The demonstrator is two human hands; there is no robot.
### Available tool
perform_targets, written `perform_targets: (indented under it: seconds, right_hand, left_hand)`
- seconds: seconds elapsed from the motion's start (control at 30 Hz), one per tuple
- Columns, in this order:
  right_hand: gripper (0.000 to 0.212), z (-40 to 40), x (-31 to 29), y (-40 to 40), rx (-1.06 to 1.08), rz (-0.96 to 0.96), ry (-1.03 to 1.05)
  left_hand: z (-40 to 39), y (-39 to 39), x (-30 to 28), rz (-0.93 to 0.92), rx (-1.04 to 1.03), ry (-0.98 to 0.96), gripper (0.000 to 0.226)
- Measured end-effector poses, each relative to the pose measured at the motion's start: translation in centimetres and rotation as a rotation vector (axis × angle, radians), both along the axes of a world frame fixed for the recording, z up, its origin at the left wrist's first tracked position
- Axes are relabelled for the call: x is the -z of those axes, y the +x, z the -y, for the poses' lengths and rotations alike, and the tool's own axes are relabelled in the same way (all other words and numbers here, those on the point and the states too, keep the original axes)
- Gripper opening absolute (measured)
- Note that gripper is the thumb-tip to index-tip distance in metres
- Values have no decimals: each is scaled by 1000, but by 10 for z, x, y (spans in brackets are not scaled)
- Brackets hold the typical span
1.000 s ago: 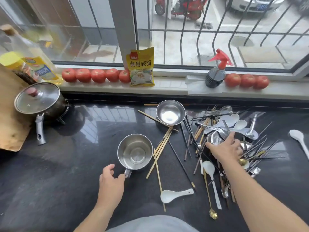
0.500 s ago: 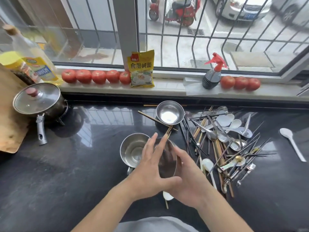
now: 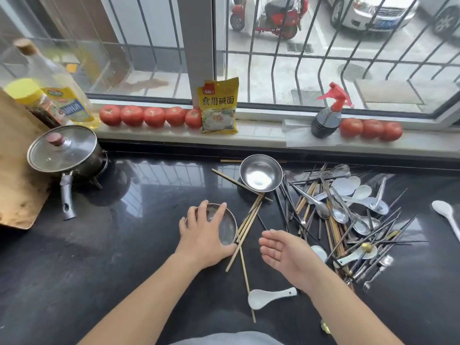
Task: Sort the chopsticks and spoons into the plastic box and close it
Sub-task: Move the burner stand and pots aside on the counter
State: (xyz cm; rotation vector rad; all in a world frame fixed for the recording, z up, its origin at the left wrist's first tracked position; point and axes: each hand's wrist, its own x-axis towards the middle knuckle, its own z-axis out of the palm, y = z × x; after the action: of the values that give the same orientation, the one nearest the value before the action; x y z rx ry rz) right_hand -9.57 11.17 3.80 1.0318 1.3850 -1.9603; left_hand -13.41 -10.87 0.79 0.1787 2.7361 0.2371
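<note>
2 hands are over the black bench [image 3: 99, 257]. The left hand [image 3: 201, 236] lies flat on a round lidded metal container [image 3: 225, 226], fingers straight and spread across its top, thumb at the near rim. The right hand [image 3: 282, 251] hovers just right of it, palm turned up, fingers relaxed and apart, holding nothing.

1 open steel bowl [image 3: 260, 176] stands behind the container. About 5 pale wooden chopsticks [image 3: 245, 227] lie loose between the bowl and the left hand, and 1 white ceramic spoon [image 3: 270, 297] lies near the bench's front edge. To the right sits a tangled heap of cutlery [image 3: 348, 220]: dark and wooden chopsticks, metal spoons, white spoons and small forks, too overlapped to count. 1 more white spoon [image 3: 445, 215] is cut off by the right edge.

8 tomatoes line the windowsill, 5 left [image 3: 154, 117] and 3 right [image 3: 371, 129], with 1 yellow packet [image 3: 219, 105] and 1 spray bottle [image 3: 326, 115] between them. 1 lidded pot [image 3: 67, 155] stands at the left. No plastic box can be made out.
</note>
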Motion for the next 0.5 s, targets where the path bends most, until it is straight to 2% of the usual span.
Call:
perform_targets:
  seconds: [0.1, 0.3, 0.4, 0.5]
  right_hand:
    - [26, -6, 12, -21, -11, 22, 79]
    - [26, -9, 37, -107, -47, -10, 422]
    - [33, -12, 53, -151, -88, 49, 567]
    - [27, -14, 71, -177, -173, 95, 639]
  left_hand:
    - [-1, -2, 8, 32, -9, 2, 110]
    - [12, 4, 15, 75, 30, -14, 111]
    - [29, 6, 14, 83, 25, -22, 110]
    - [40, 3, 12, 96, 43, -37, 112]
